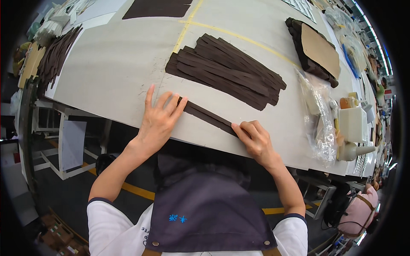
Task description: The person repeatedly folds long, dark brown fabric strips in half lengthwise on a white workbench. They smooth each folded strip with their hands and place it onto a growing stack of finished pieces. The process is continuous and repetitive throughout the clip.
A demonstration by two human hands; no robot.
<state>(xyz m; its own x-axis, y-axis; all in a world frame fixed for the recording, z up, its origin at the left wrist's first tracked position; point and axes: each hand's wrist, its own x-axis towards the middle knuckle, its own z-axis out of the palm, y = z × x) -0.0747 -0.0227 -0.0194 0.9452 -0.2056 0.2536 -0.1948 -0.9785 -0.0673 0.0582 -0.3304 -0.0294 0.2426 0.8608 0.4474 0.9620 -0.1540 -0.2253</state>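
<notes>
A narrow dark brown strip (209,116), like fabric or leather with a line along its length, lies slantwise near the table's front edge. At its left end is my left hand (159,121), fingers stretched out and apart, the fingertips resting at the strip's tip; the thumb is hidden. My right hand (255,140) pinches the other end between thumb and curled forefinger. Just beyond it, a loose pile of similar dark brown strips (222,70) lies in overlapping layers.
The pale table (111,77) carries yellow tape lines (243,37). A dark sheet (156,8) lies at the far side. On the right are a dark bundle with a tan board (318,49), clear plastic bags (318,115) and white bottles (352,123). More strips (57,59) hang at the left.
</notes>
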